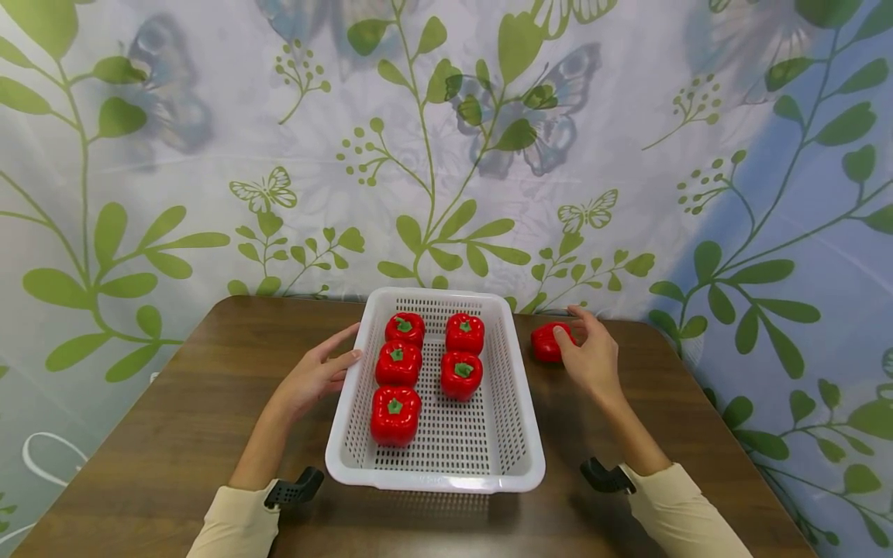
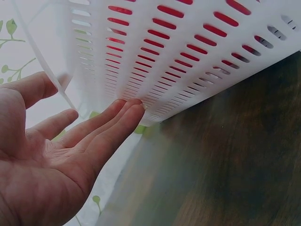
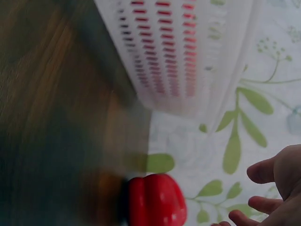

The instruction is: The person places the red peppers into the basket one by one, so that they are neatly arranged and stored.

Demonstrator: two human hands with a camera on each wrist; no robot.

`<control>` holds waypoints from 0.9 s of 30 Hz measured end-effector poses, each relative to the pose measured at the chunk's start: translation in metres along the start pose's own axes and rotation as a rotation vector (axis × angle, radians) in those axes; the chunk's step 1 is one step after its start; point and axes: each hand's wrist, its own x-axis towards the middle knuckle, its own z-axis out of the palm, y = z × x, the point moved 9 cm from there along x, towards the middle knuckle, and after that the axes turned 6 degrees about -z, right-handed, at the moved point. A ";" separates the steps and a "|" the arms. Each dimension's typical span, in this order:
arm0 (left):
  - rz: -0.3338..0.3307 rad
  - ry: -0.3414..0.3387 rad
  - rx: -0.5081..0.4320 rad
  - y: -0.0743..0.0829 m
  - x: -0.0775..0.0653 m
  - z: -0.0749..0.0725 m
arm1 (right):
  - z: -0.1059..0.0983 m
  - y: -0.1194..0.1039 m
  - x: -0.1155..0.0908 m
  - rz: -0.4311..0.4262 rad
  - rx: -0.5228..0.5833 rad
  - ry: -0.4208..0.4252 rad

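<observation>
A white perforated basket (image 1: pixel 512 434) stands on the table, holding several red bell peppers (image 1: pixel 395 418) with green stems in two rows. My left hand (image 1: pixel 310 380) is at the basket's left side. Its straight fingers (image 2: pixel 108 132) meet the slotted wall, and the thumb lies by the rim. To the right of the basket, one more red bell pepper (image 1: pixel 546 345) lies on the tabletop, partly hidden by my right hand (image 1: pixel 593 360). In the right wrist view, the spread fingers (image 3: pixel 265 205) of that hand are beside this pepper with a gap between.
The brown wooden table (image 1: pixel 188 403) reaches back to a curtain (image 1: pixel 446 155) printed with leaves and butterflies. A black strap mount sits on each wrist, at the left cuff (image 1: pixel 296 488) and the right cuff (image 1: pixel 607 474). The basket's right half holds fewer peppers towards its front.
</observation>
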 end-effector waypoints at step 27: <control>-0.009 0.001 -0.020 0.001 0.002 -0.001 | 0.046 0.070 0.025 0.128 -0.100 -0.234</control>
